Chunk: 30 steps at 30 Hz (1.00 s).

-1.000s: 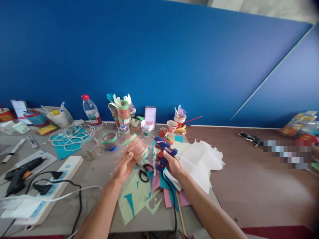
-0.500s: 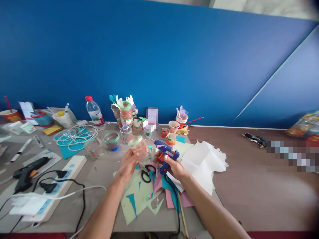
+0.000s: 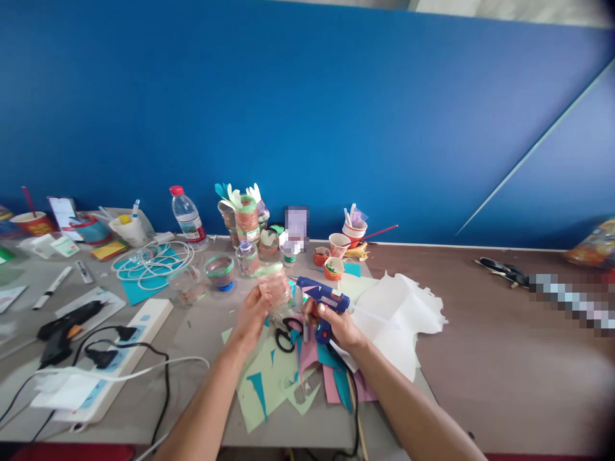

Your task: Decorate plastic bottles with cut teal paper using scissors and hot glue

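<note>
Wrapped around a clear plastic cup with a pale green rim, my left hand keeps it tilted above the table. My right hand grips a blue glue gun, its nozzle pointing left toward the cup. Black-handled scissors lie below, between the hands. Under them are scraps of pale green paper, with pink and teal pieces about. White crumpled paper spreads to the right of my right hand.
On the left sit a power strip, a black glue gun and coiled white cable. A water bottle, decorated plastic cups and paper cups line the back, before a blue partition.
The glue gun has tilted slightly in my right hand, its nozzle staying near the cup. The cup is turned a little more upright. The whole view has shifted slightly.
</note>
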Each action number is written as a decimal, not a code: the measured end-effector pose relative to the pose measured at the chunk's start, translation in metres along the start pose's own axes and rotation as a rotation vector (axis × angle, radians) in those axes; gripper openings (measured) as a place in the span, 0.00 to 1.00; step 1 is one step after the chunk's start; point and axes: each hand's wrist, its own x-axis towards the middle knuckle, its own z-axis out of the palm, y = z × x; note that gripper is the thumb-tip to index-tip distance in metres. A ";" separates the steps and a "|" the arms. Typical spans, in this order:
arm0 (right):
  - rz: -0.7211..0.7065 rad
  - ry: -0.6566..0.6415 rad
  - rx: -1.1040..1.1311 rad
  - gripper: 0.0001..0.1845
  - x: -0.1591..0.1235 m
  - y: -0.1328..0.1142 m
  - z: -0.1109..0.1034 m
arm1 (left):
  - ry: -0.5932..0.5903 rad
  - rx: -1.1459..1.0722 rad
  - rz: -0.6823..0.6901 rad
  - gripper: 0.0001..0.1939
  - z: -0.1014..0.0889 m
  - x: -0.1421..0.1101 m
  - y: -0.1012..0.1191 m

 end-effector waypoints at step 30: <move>-0.107 -0.012 -0.124 0.20 -0.004 -0.006 0.003 | 0.118 0.295 0.173 0.48 0.001 -0.004 0.002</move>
